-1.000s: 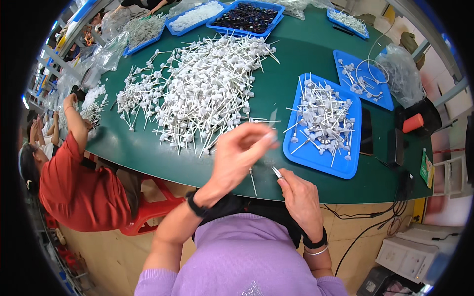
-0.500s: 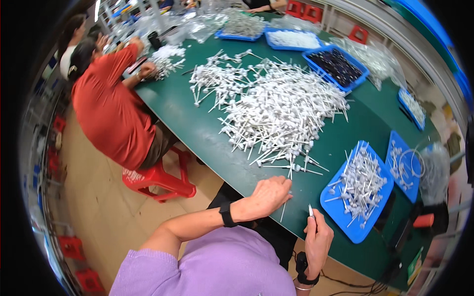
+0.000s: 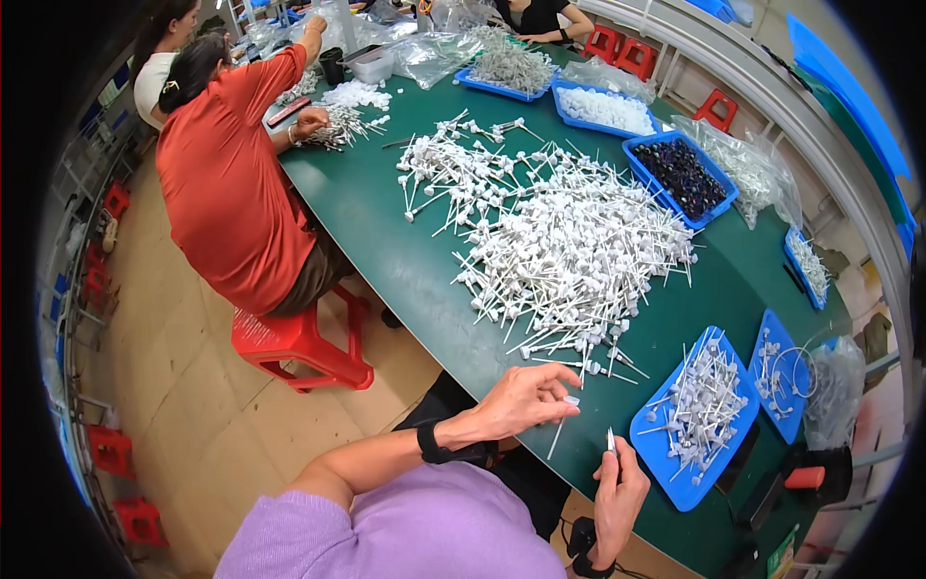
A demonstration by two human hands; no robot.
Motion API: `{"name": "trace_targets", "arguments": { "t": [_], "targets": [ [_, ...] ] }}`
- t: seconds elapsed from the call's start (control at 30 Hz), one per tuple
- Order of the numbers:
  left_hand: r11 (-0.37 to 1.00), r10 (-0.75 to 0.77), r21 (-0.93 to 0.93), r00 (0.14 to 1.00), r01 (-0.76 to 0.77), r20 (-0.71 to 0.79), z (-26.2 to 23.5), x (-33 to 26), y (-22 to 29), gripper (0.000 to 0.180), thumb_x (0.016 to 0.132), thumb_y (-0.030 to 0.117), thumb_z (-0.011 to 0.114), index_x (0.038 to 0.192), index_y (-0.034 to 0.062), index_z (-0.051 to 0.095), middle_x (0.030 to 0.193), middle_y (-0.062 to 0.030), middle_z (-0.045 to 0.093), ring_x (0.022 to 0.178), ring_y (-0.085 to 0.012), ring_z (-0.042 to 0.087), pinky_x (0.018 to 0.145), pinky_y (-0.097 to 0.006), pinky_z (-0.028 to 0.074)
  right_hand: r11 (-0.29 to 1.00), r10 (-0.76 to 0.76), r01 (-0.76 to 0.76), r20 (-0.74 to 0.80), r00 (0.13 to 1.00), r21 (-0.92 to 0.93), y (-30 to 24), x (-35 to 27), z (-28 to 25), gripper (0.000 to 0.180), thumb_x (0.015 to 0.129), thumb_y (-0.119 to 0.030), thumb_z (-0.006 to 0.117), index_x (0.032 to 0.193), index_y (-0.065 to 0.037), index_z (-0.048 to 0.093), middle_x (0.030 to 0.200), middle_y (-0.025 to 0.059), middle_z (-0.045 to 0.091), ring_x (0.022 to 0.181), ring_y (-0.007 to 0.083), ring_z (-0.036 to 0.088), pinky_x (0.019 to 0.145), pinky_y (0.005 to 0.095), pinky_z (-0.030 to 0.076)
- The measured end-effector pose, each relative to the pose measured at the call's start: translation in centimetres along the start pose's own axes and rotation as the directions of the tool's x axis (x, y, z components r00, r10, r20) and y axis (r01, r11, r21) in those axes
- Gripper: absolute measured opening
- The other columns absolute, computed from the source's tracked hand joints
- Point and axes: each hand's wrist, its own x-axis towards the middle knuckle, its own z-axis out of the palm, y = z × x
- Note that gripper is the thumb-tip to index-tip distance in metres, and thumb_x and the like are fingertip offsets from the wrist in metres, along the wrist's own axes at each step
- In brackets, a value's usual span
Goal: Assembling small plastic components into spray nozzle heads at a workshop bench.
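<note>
My left hand [image 3: 526,398] is over the near edge of the green table, pinching a small piece with a whitish cap [image 3: 572,400] and a thin pale stem [image 3: 556,439] that points down. In my closed right hand [image 3: 620,487] is a slim tool with a pointed silver tip [image 3: 611,441], which looks like tweezers; the fingers hide most of it. Beyond both hands spreads a big heap of white-capped stems [image 3: 579,256], its closest pieces just past my left fingertips. To the right of my right hand, a blue tray [image 3: 687,492] carries more of these pieces.
A second blue tray [image 3: 789,425] stands farther right, by a clear plastic bag [image 3: 834,396]. Along the far side are blue trays of dark parts [image 3: 683,174] and white parts [image 3: 606,109]. At left, a person in a red shirt [image 3: 227,183] sits on a red stool [image 3: 289,343].
The left fingers have lifted and spread somewhat, so the cap of the pinched piece now shows. My right hand keeps its hold on the pointed tool. The whole view has shifted slightly.
</note>
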Motion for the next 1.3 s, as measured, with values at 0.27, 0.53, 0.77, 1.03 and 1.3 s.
{"name": "trace_targets", "arguments": {
  "t": [0.27,0.53,0.77,1.03,1.3],
  "targets": [
    [0.986,-0.114,-0.103,0.983,0.130,0.143,-1.4,0.2,-0.7,0.019,0.090,0.013,0.073,0.100,0.0031,0.060,0.090,-0.0038,0.071,0.066,-0.0052,0.063,0.054,-0.020,0.048,0.995,-0.040,0.038,0.015,0.999,0.096,-1.9,0.8,1.0,0.023,0.096,-0.004,0.055,0.115,0.003,0.065,0.066,0.0053,0.056,0.057,0.0107,0.051,0.053,0.0261,0.039],
    [0.905,0.202,0.376,0.979,-0.198,0.027,0.7,0.5,-0.4,0.018,0.088,0.011,0.070,0.098,0.0041,0.056,0.073,-0.0055,0.069,0.067,-0.0128,0.069,0.057,-0.029,0.052,0.975,-0.174,0.163,0.062,0.983,0.152,-3.3,1.0,2.1,0.024,0.093,-0.003,0.060,0.116,0.002,0.064,0.081,0.0137,0.066,0.060,0.0203,0.062,0.056,0.0324,0.048],
    [0.992,0.097,0.072,0.987,-0.106,0.125,0.8,-0.8,0.4,0.036,0.093,0.007,0.062,0.128,0.0000,0.059,0.107,-0.0155,0.071,0.091,-0.0222,0.070,0.080,-0.032,0.056,0.975,-0.186,0.174,0.081,0.979,0.136,-2.7,1.2,2.5,0.023,0.092,-0.003,0.061,0.115,0.002,0.064,0.089,0.0156,0.069,0.062,0.0227,0.065,0.057,0.0339,0.050],
    [0.993,-0.057,-0.090,0.987,0.071,0.148,-1.0,-1.9,0.3,0.032,0.095,0.002,0.061,0.127,-0.0022,0.062,0.131,-0.0157,0.061,0.110,-0.0170,0.063,0.094,-0.029,0.053,0.955,-0.267,0.255,0.064,0.962,0.151,-3.7,0.7,2.3,0.022,0.092,-0.001,0.060,0.114,0.002,0.065,0.081,0.0094,0.065,0.060,0.0146,0.058,0.055,0.0276,0.045],
    [0.996,-0.024,-0.088,1.000,0.023,-0.004,-1.5,-2.1,1.0,0.022,0.093,0.009,0.068,0.112,-0.0008,0.071,0.120,-0.0130,0.067,0.092,-0.0120,0.069,0.076,-0.025,0.057,0.961,-0.237,0.223,0.075,0.969,0.164,-4.6,1.1,2.2,0.023,0.093,-0.007,0.063,0.115,-0.005,0.065,0.079,0.0136,0.064,0.064,0.0290,0.061,0.058,0.0367,0.047]
  ]
}}
